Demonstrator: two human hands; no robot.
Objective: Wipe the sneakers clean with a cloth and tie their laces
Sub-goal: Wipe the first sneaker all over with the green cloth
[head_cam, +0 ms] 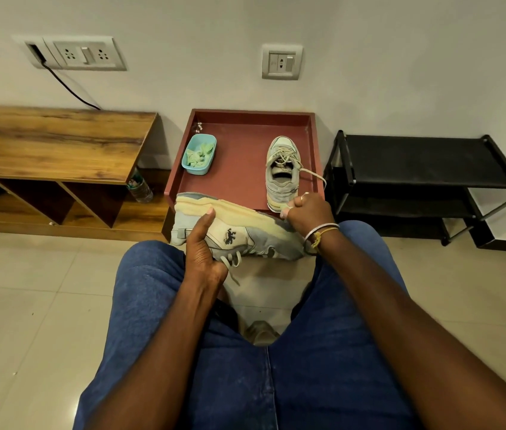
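Note:
I hold a grey-and-white sneaker [239, 234] on its side over my knees, its yellowed sole turned toward the wall. My left hand [203, 249] grips its heel half, thumb on the sole edge. My right hand [309, 212] is closed at the toe end of the sole. A small pale bit shows under its fingers, and I cannot tell whether that is a cloth. The second sneaker [282, 172] stands upright on the red tray [239, 178], laces loose, one lace trailing over the right rim. A blue tub [197, 172] on the tray's left holds crumpled green cloth [202, 152].
A wooden bench [53, 141] with open shelves stands at left, and a plastic bottle [140, 187] lies beside it. A black shoe rack [425, 159] stands right of the tray. Wall sockets and a black cable are above. My legs in blue jeans fill the foreground over the tiled floor.

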